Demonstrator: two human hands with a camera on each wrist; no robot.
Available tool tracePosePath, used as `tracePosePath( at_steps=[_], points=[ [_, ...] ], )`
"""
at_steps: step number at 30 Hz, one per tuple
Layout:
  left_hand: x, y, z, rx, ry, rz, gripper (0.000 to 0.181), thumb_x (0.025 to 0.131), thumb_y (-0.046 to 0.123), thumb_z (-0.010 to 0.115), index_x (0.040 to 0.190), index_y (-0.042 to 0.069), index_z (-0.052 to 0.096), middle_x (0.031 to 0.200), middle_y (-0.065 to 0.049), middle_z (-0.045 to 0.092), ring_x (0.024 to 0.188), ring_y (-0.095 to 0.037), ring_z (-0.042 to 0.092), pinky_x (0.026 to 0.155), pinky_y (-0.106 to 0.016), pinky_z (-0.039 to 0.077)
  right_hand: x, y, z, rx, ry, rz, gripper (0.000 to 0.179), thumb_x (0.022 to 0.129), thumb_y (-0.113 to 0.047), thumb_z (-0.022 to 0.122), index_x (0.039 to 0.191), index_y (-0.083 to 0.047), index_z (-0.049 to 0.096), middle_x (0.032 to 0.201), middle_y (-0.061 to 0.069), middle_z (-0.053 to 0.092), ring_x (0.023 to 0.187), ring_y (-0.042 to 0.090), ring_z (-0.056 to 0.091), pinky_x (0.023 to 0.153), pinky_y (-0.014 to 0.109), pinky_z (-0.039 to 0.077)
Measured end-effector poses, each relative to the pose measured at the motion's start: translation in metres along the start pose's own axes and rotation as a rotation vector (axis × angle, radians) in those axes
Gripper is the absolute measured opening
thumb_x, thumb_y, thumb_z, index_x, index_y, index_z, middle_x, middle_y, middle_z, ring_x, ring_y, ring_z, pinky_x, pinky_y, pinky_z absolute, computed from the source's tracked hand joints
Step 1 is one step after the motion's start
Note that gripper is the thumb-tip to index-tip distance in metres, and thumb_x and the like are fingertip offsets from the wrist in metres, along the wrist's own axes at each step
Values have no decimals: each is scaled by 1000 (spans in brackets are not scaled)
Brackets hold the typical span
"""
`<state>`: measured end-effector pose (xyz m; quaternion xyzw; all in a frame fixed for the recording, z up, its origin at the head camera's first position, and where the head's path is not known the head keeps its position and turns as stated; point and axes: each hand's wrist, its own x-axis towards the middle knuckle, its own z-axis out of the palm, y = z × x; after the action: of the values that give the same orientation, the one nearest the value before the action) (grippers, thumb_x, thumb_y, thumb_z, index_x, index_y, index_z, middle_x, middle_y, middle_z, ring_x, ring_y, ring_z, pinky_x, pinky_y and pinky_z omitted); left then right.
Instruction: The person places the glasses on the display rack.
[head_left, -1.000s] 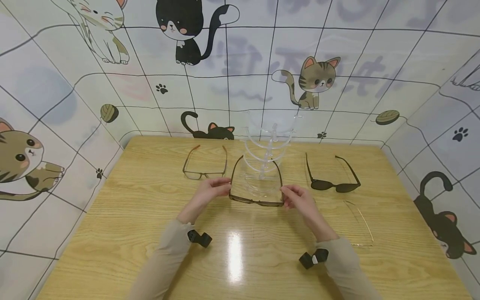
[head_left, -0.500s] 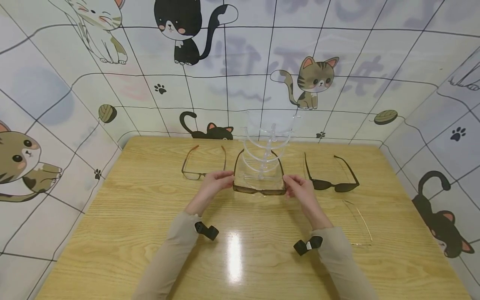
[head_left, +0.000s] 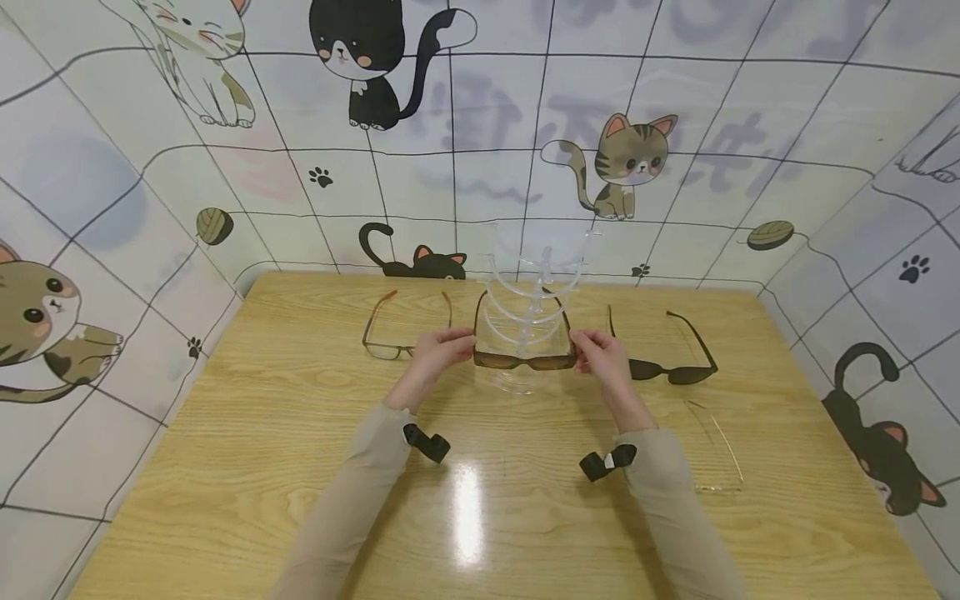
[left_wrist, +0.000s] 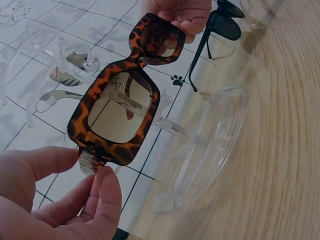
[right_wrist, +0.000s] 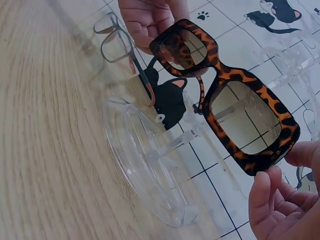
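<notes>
Tortoiseshell sunglasses [head_left: 501, 361] with tinted lenses are held level between my two hands. My left hand [head_left: 438, 354] pinches the left hinge end between thumb and fingers; my right hand [head_left: 603, 358] pinches the right one. Both temples are unfolded and point away from me, on either side of a clear plastic eyewear stand [head_left: 536, 315]. The stand has several curved tiers on a central post and a curved base [left_wrist: 215, 150]. In both wrist views the sunglasses' front [right_wrist: 252, 117] overlaps the post, above the base.
On the wooden table [head_left: 300, 483], metal-framed eyeglasses [head_left: 386, 352] lie left of the stand. Black sunglasses [head_left: 686, 375] lie to its right, with thin gold-framed glasses [head_left: 727, 442] nearer me. A cat-patterned wall covering [head_left: 495, 108] rises behind the stand.
Both hands have carried the tortoiseshell sunglasses away from me and slightly right, up against the stand. The stand's base now shows below the frame. The other glasses have stayed put.
</notes>
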<state>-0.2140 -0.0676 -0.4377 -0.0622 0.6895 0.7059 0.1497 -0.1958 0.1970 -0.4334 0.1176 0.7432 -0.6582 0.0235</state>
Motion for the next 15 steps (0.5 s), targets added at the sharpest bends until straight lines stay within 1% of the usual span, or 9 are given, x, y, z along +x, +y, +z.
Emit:
tracePosePath(
  at_steps=[3, 8, 15],
  points=[
    [6, -1, 2, -1, 7, -5, 35, 91, 14, 62, 123, 0, 59, 122, -16, 59, 99, -22, 62, 90, -33, 50, 5, 0, -1, 1, 8, 12, 29, 94, -27, 58, 98, 1, 57, 64, -6, 51, 53, 4, 51, 57, 22, 53],
    [16, -1, 5, -25, 24, -10, 36, 90, 15, 63, 123, 1, 60, 123, -15, 59, 102, -24, 61, 91, -32, 50, 14, 1, -1, 6, 13, 16, 31, 94, -27, 57, 99, 3, 57, 63, -6, 51, 52, 4, 50, 55, 19, 51],
    [26, -3, 9, -77, 52, -10, 33, 90, 12, 62, 119, -2, 61, 121, -19, 59, 94, -20, 61, 91, -32, 49, 26, 5, 1, 18, 24, 20, 34, 94, -26, 57, 106, 6, 58, 62, -6, 51, 53, 4, 50, 52, 16, 49]
  ],
)
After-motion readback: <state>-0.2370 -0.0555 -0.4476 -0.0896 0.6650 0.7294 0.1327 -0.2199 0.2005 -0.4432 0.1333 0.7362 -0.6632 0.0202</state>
